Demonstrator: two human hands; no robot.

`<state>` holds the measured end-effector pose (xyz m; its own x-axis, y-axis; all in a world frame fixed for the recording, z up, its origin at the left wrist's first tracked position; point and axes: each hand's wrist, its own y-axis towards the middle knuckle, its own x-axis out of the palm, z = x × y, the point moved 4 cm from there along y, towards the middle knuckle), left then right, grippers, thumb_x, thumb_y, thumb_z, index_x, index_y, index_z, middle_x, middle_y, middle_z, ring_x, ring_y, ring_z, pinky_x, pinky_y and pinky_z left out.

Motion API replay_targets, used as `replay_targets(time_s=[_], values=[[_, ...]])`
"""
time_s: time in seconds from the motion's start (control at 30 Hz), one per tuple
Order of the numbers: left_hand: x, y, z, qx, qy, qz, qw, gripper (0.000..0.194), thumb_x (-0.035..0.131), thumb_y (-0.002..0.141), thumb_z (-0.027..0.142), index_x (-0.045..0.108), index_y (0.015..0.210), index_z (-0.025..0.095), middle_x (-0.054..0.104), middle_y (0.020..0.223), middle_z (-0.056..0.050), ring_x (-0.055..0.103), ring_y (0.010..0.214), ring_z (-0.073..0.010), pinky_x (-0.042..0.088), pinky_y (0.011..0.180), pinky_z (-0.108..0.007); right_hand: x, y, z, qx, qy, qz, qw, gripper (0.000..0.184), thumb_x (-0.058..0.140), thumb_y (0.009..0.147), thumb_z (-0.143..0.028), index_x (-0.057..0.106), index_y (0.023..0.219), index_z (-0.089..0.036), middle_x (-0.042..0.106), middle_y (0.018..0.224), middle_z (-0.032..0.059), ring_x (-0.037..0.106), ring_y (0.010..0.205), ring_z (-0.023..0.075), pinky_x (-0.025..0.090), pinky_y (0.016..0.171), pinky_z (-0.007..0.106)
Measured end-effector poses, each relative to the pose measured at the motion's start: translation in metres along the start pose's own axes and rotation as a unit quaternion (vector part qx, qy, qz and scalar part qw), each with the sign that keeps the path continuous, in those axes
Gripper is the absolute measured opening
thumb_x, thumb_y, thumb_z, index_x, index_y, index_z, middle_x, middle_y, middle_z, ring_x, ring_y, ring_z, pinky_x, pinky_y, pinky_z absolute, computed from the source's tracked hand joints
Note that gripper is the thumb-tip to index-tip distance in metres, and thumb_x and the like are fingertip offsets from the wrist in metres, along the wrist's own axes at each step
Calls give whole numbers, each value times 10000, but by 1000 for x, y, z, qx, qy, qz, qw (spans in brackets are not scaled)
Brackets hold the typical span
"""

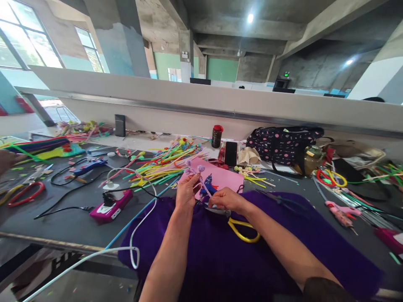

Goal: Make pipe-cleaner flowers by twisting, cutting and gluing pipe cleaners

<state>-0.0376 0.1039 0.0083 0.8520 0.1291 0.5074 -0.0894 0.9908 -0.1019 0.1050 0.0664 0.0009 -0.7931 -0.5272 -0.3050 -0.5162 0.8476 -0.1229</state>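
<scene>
My left hand (187,192) is closed in a pinch on a light purple pipe-cleaner flower (189,168), just above the purple cloth. My right hand (227,199) is closed too, its fingers on the lower end of the flower's pale purple stem (205,187). Below that hand lie scissors with yellow handles (244,231), their blades partly hidden by the fingers. Behind both hands is a pink sheet (225,178). A blue glue gun (209,184) rests on it, partly hidden.
A heap of coloured pipe cleaners (166,163) lies beyond my hands. To the left stand a magenta power strip (111,206) and a second blue glue gun (91,167). A phone (231,154), bottle (217,136) and dotted bag (281,144) line the back. Another person's hand (9,161) shows far left.
</scene>
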Motion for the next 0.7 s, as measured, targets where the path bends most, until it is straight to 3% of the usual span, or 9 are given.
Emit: replay_targets(time_s=[0.13,0.2,0.4,0.5,0.7], values=[[11,-6,-5,11,21,-36,999,308,743,527,371,581,631,131,578,621,10,513,528,-65,393,498,-172,-20,1,-6,-63,-145,137,978,268,558,734,-425,671,688,-186,586,605,-3,465,544,98,277,474,202],[16,-9,-8,14,33,-46,998,312,743,526,376,589,634,126,575,614,8,516,527,-69,400,501,-179,-24,2,-8,-89,-132,178,971,235,580,718,-412,671,739,-197,618,683,2,499,613,116,309,517,208],[23,-16,-12,30,35,-48,998,311,738,537,374,560,611,129,544,568,24,493,479,-63,402,475,-185,-15,6,-1,-55,149,153,975,270,568,718,-426,593,746,-159,600,663,-8,442,475,68,267,442,192],[26,-19,-13,24,37,-57,997,330,728,543,393,543,614,130,532,546,23,494,449,-75,397,436,-196,-11,5,1,-26,184,131,974,287,575,708,-443,574,722,-156,600,636,-4,416,438,60,221,407,188],[30,-21,-17,7,33,-73,997,329,728,539,389,546,627,131,539,541,24,480,401,-75,388,408,-212,-10,3,-3,-56,179,135,973,272,665,633,-397,543,651,-154,564,582,-23,404,449,61,308,449,198]])
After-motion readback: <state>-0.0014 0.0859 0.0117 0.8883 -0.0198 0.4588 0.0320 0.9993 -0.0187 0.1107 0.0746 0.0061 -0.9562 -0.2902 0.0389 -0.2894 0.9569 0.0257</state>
